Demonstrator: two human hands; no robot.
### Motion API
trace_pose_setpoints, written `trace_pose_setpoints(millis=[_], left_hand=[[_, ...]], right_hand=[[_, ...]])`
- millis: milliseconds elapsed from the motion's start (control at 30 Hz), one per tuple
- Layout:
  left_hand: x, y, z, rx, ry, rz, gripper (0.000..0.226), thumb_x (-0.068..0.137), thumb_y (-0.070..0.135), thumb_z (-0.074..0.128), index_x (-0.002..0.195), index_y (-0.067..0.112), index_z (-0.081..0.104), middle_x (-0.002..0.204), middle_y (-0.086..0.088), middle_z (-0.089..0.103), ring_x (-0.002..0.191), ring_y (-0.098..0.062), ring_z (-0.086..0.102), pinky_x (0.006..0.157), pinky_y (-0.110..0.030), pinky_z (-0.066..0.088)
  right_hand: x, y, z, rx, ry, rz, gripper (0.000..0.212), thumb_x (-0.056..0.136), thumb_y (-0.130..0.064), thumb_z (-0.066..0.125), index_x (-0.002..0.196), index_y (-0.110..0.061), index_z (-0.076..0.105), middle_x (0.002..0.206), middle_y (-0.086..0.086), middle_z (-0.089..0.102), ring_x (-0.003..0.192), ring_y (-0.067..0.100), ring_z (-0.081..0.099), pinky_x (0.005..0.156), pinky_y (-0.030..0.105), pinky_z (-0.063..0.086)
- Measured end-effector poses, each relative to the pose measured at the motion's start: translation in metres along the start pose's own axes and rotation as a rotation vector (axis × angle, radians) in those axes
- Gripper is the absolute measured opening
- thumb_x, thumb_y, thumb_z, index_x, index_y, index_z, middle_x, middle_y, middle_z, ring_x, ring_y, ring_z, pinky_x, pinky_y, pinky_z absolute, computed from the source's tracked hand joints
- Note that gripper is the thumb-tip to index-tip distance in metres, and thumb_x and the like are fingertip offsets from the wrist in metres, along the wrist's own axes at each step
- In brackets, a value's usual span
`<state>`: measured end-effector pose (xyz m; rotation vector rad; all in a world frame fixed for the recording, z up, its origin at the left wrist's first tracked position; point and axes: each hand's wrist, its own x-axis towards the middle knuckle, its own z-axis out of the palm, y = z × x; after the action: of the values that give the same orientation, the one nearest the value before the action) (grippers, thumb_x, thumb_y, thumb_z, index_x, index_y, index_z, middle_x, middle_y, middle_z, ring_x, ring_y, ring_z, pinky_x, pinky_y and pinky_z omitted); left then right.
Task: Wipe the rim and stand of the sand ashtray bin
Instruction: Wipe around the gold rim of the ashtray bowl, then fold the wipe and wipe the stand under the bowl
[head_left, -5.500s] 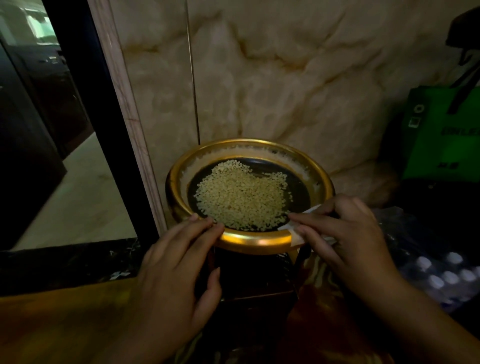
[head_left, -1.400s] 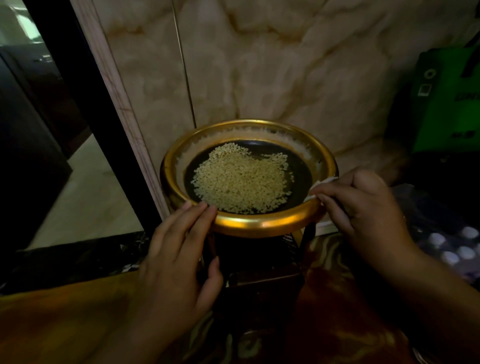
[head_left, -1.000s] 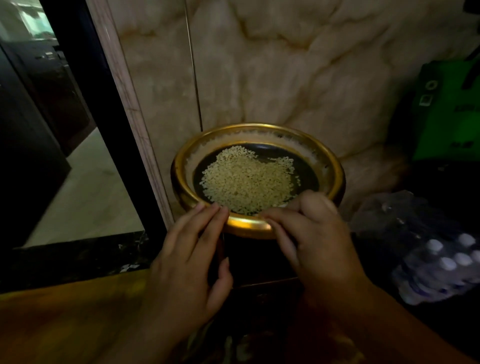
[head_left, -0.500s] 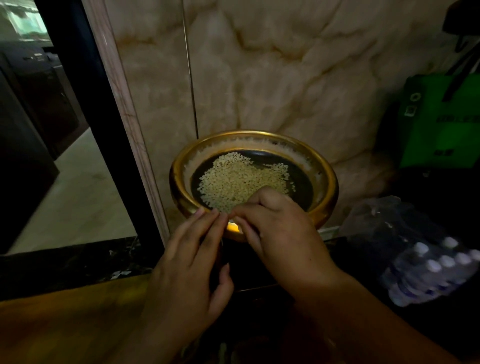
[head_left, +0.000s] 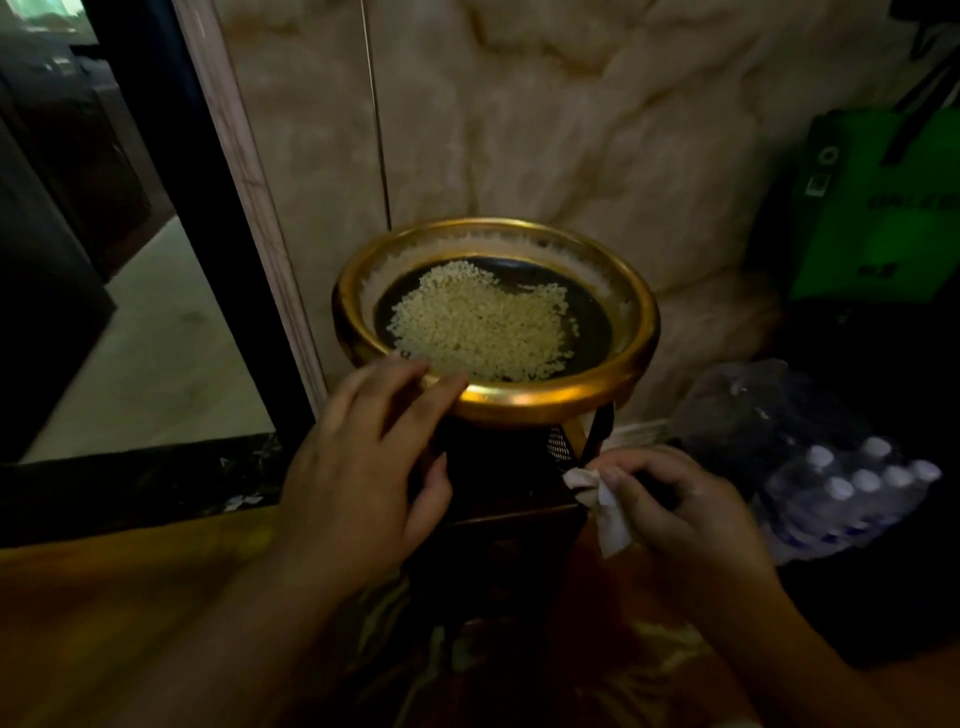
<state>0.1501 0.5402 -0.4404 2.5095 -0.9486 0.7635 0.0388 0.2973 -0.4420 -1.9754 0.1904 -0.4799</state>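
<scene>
The sand ashtray bin has a round gold rim (head_left: 636, 332) around a dark dish with a heap of pale grains (head_left: 480, 325). Below it is the dark square stand (head_left: 511, 525) with a mesh panel and a gold strut. My left hand (head_left: 358, 470) rests with its fingertips on the near left of the rim and its thumb against the stand. My right hand (head_left: 675, 506) is lower, at the stand's upper right corner, pinching a small white tissue (head_left: 602, 501) against it.
A marble wall (head_left: 545, 119) stands right behind the bin, with a dark door frame (head_left: 208, 218) to the left. A shrink-wrapped pack of water bottles (head_left: 841, 493) lies on the floor at right, below a green bag (head_left: 878, 208). The floor in front is orange-brown.
My right hand with the tissue has slid along the near rim from right to left, then dropped off it down to the stand's right corner. My left hand stays on the rim.
</scene>
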Motion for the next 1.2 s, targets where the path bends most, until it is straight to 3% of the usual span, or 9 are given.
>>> trace_pose_setpoints(millis=[167, 300, 400, 500, 600, 700, 833, 933, 1200], left_hand=[[0.008, 0.007, -0.012, 0.082, -0.033, -0.001, 0.07, 0.085, 0.042, 0.055, 0.153, 0.041, 0.037, 0.143, -0.008, 0.049, 0.133, -0.033, 0.042, 0.093, -0.049, 0.05], [0.002, 0.009, -0.011, 0.069, -0.059, -0.013, 0.07, 0.087, 0.042, 0.057, 0.153, 0.037, 0.037, 0.151, -0.009, 0.044, 0.141, -0.033, 0.037, 0.1, -0.055, 0.048], [-0.024, 0.014, 0.001, -0.019, -0.053, 0.084, 0.066, 0.089, 0.042, 0.057, 0.152, 0.033, 0.04, 0.155, -0.005, 0.04, 0.145, -0.028, 0.037, 0.105, -0.052, 0.043], [-0.058, 0.031, 0.025, -0.178, -0.11, 0.022, 0.054, 0.089, 0.052, 0.058, 0.141, 0.04, 0.049, 0.139, 0.01, 0.054, 0.128, -0.012, 0.051, 0.096, -0.045, 0.053], [-0.063, 0.048, 0.047, -0.47, -0.263, -0.291, 0.06, 0.08, 0.072, 0.055, 0.137, 0.057, 0.046, 0.121, 0.032, 0.057, 0.11, 0.009, 0.055, 0.087, -0.028, 0.056], [-0.054, 0.053, 0.063, -0.805, -0.28, -0.43, 0.055, 0.082, 0.061, 0.064, 0.135, 0.06, 0.048, 0.124, 0.033, 0.063, 0.109, 0.015, 0.06, 0.086, -0.02, 0.057], [-0.046, 0.053, 0.068, -0.849, -0.263, -0.439, 0.05, 0.085, 0.037, 0.074, 0.13, 0.052, 0.058, 0.115, 0.036, 0.066, 0.096, 0.013, 0.067, 0.076, -0.009, 0.055], [-0.044, 0.051, 0.071, -0.775, -0.237, -0.462, 0.03, 0.084, 0.038, 0.076, 0.112, 0.046, 0.069, 0.101, 0.029, 0.072, 0.087, 0.011, 0.069, 0.07, -0.009, 0.054], [-0.046, 0.057, 0.079, -0.995, -0.215, -0.676, 0.01, 0.084, 0.024, 0.08, 0.084, 0.033, 0.075, 0.08, 0.01, 0.077, 0.072, -0.008, 0.073, 0.067, -0.027, 0.061]], right_hand=[[-0.008, 0.023, 0.014, 0.235, -0.115, 0.235, 0.012, 0.086, -0.041, 0.069, 0.088, -0.034, 0.079, 0.086, -0.009, 0.079, 0.076, 0.004, 0.074, 0.058, 0.01, 0.053], [0.0, 0.038, 0.028, 0.316, -0.066, 0.401, 0.016, 0.095, -0.029, 0.065, 0.09, -0.033, 0.079, 0.088, 0.003, 0.08, 0.077, 0.02, 0.076, 0.062, 0.024, 0.059], [0.002, 0.042, 0.037, 0.5, -0.004, 0.497, 0.019, 0.094, -0.022, 0.066, 0.084, -0.028, 0.081, 0.092, 0.006, 0.081, 0.081, 0.018, 0.078, 0.062, 0.022, 0.059], [0.0, 0.041, 0.04, 0.566, -0.028, 0.484, 0.015, 0.092, -0.02, 0.069, 0.085, -0.024, 0.081, 0.094, 0.005, 0.081, 0.088, 0.019, 0.078, 0.067, 0.022, 0.06], [-0.002, 0.042, 0.043, 0.525, -0.064, 0.445, 0.016, 0.091, -0.017, 0.069, 0.085, -0.026, 0.081, 0.093, 0.0, 0.081, 0.089, 0.018, 0.078, 0.069, 0.024, 0.061], [0.0, 0.043, 0.047, 0.427, -0.134, 0.363, 0.022, 0.093, -0.012, 0.067, 0.086, -0.028, 0.08, 0.092, 0.001, 0.081, 0.087, 0.018, 0.078, 0.069, 0.025, 0.061], [0.002, 0.045, 0.05, 0.397, -0.188, 0.309, 0.027, 0.092, -0.007, 0.067, 0.085, -0.03, 0.079, 0.094, 0.003, 0.08, 0.085, 0.017, 0.078, 0.068, 0.025, 0.06], [0.002, 0.046, 0.049, 0.365, -0.229, 0.243, 0.031, 0.09, -0.004, 0.069, 0.085, -0.034, 0.078, 0.089, -0.003, 0.079, 0.08, 0.011, 0.076, 0.065, 0.019, 0.058], [-0.003, 0.056, 0.05, 0.432, -0.209, 0.267, 0.029, 0.085, -0.003, 0.074, 0.093, -0.031, 0.073, 0.09, -0.005, 0.074, 0.08, 0.01, 0.073, 0.068, 0.023, 0.06]])
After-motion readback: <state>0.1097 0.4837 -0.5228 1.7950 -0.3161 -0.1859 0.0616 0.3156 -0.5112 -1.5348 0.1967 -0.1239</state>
